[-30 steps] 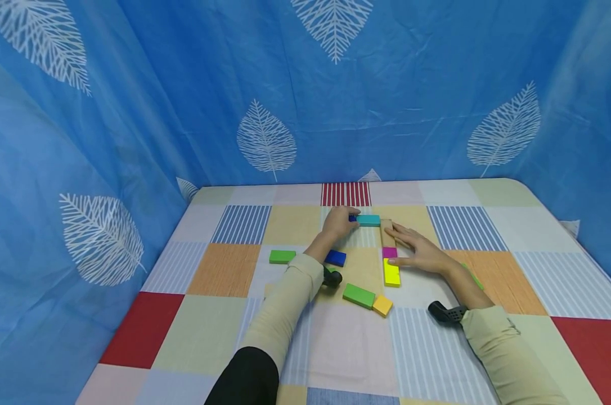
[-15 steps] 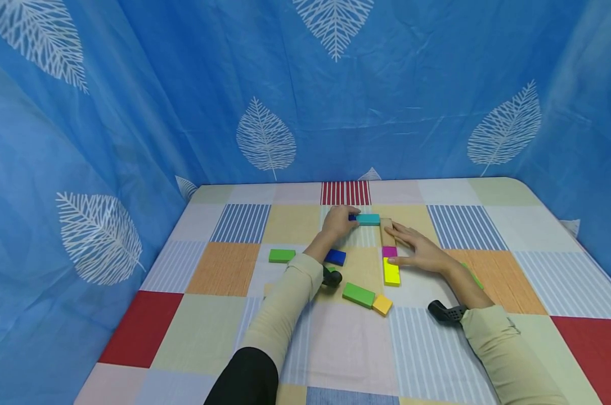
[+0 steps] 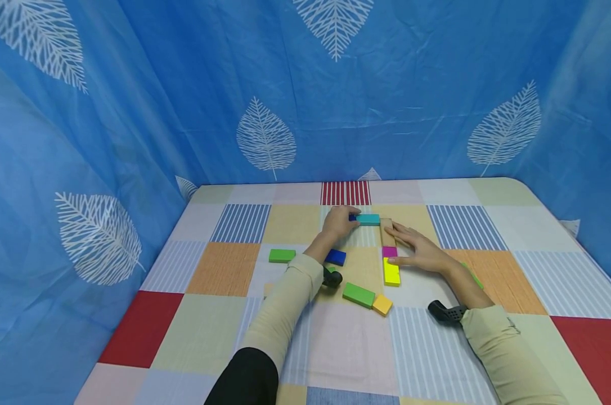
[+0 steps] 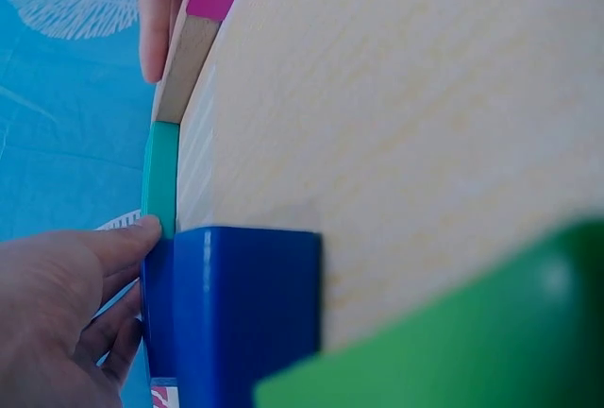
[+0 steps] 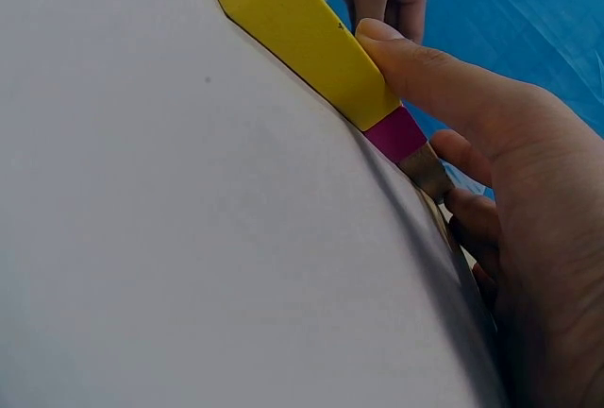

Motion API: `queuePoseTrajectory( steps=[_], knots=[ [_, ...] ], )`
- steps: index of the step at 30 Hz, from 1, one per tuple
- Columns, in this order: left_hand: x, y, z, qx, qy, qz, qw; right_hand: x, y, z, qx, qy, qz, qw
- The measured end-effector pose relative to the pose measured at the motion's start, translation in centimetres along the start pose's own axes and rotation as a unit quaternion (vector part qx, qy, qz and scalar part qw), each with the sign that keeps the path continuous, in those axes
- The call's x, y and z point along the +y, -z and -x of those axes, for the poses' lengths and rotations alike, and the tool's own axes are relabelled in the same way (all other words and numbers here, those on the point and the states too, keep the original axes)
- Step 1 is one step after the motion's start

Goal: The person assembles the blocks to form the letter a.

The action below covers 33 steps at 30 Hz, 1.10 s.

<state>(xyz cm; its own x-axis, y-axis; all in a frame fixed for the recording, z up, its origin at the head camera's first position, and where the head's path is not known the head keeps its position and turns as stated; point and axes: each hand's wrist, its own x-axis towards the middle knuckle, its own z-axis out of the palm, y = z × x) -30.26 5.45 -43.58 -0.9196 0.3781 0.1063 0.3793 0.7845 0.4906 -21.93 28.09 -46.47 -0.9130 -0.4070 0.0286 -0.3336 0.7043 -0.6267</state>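
Note:
My left hand (image 3: 338,223) pinches a dark blue block (image 4: 160,309) at the far end of a row, its thumb right at the seam with a teal block (image 3: 368,220). The teal block meets the top of a plain wooden block (image 3: 387,233), making a corner. Below the wood follow a magenta block (image 3: 389,252) and a yellow block (image 3: 391,273) in a line towards me. My right hand (image 3: 421,251) lies along the right side of that line, thumb touching the yellow block and fingertips against the wooden one.
Left of the line lie a loose blue block (image 3: 335,257) and a green block (image 3: 282,256). Nearer me, another green block (image 3: 358,295) touches an orange-yellow block (image 3: 382,305). Part of a green piece (image 3: 471,274) shows behind the right forearm. A blue curtain (image 3: 417,84) hangs behind the table.

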Motion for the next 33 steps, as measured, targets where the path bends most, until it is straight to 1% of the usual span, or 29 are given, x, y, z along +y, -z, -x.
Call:
queuePoseTrajectory(
  steps=[6,9,14,18,22,28,33],
  knots=[
    [-0.2,0.4,0.2,0.008,-0.007,-0.037,0.9993,0.0,-0.1,-0.1,-0.001,-0.002,0.0,1.0],
    [-0.4,0.8,0.4,0.01,-0.004,-0.047,0.9988,0.1,-0.1,-0.1,0.001,0.001,0.001,1.0],
    [-1.2,1.2,0.6,0.0,0.009,-0.033,0.9994,0.3,0.0,-0.1,0.002,0.004,0.005,1.0],
    [-1.6,1.2,0.7,-0.009,0.019,-0.014,0.9997,0.3,0.0,0.0,0.003,0.006,0.005,1.0],
    [-1.9,1.2,0.7,-0.018,0.021,0.0,0.9996,0.3,0.0,0.0,0.002,0.01,0.003,1.0],
    [-1.9,1.3,0.8,-0.022,0.026,0.006,0.9994,0.0,0.0,-0.1,0.002,0.005,0.005,1.0],
    [-2.0,1.2,0.8,-0.021,0.026,0.003,0.9994,0.0,0.0,-0.1,0.002,0.009,0.002,1.0]
  ],
)
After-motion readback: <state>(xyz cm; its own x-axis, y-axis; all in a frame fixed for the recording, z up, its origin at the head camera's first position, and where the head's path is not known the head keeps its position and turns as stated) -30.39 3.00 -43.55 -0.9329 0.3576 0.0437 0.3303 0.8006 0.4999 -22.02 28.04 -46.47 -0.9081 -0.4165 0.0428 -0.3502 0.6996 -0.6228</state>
